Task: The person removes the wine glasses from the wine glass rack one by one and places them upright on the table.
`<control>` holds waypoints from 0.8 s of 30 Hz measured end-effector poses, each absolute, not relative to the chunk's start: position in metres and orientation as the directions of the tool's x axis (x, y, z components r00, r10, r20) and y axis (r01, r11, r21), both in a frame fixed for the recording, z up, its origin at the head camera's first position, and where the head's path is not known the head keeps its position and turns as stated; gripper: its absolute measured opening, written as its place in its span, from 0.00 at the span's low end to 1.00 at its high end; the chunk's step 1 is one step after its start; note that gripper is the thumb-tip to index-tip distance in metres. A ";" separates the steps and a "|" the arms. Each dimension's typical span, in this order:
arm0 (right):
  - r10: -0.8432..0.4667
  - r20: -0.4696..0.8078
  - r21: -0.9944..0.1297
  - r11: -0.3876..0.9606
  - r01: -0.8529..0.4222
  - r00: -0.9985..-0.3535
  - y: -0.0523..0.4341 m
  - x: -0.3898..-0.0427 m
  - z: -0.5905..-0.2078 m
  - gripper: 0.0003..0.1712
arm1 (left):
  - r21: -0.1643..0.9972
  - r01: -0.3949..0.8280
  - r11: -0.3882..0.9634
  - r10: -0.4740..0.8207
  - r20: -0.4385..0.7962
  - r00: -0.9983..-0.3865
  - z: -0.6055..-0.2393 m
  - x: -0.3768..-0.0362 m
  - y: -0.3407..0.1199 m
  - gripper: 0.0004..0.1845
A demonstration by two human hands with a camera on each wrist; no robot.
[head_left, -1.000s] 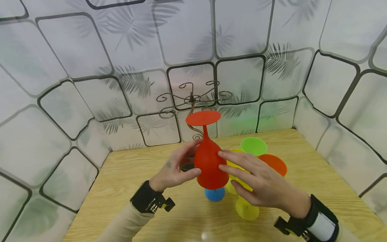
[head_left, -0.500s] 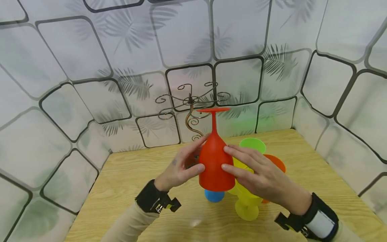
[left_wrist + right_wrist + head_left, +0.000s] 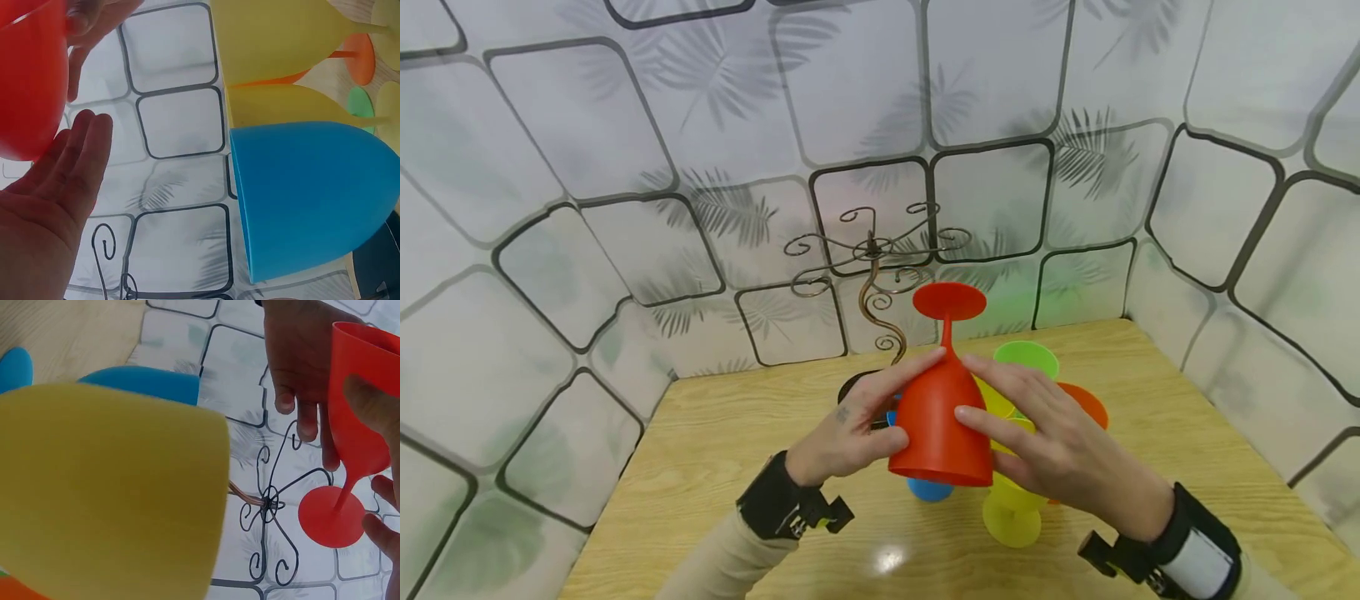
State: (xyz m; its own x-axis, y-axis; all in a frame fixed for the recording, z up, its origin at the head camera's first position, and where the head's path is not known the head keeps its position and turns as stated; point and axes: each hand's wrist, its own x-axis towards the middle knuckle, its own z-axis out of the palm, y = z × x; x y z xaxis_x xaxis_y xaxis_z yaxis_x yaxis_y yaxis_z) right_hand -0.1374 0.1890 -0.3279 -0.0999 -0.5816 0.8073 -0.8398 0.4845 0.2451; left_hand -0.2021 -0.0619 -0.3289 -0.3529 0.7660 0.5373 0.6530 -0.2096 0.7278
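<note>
A red goblet (image 3: 942,425) is upside down and tilted, its foot (image 3: 948,301) pointing up and away from me. My left hand (image 3: 853,429) holds the bowl from the left, thumb on the near side. From the right, my right hand (image 3: 1048,437) grips the same bowl with spread fingers. In the right wrist view the red goblet (image 3: 362,412) hangs beside the curly metal rack (image 3: 270,503). That metal rack (image 3: 872,250) stands at the back of the table, just behind the goblet's foot. In the left wrist view the red goblet (image 3: 31,75) fills the upper left corner.
Under my hands stand upside-down goblets: blue (image 3: 928,489), yellow (image 3: 1011,510), green (image 3: 1027,358) and orange (image 3: 1084,404). The wooden table (image 3: 715,450) is boxed in by patterned walls (image 3: 625,167) at the back and both sides.
The red goblet has dropped a little and tilted, its foot swinging down and away from the rack's arms. Both hands kept their hold on the bowl.
</note>
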 end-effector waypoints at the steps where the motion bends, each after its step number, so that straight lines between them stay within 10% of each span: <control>1: -0.572 0.815 0.236 0.472 -0.849 -0.092 0.188 -0.137 -0.327 0.19 | 0.726 0.658 -0.199 0.772 0.530 -0.351 -0.328 -0.201 -0.062 0.45; 8: -0.514 0.856 0.159 0.357 -0.920 -0.052 0.184 -0.137 -0.327 0.27 | 0.723 0.647 -0.242 0.784 0.538 -0.309 -0.328 -0.200 -0.062 0.43; 24: -0.278 0.932 -0.159 0.262 -0.952 -0.233 0.183 -0.130 -0.329 0.43 | 0.569 0.776 -0.271 0.606 0.727 -0.322 -0.323 -0.197 -0.058 0.28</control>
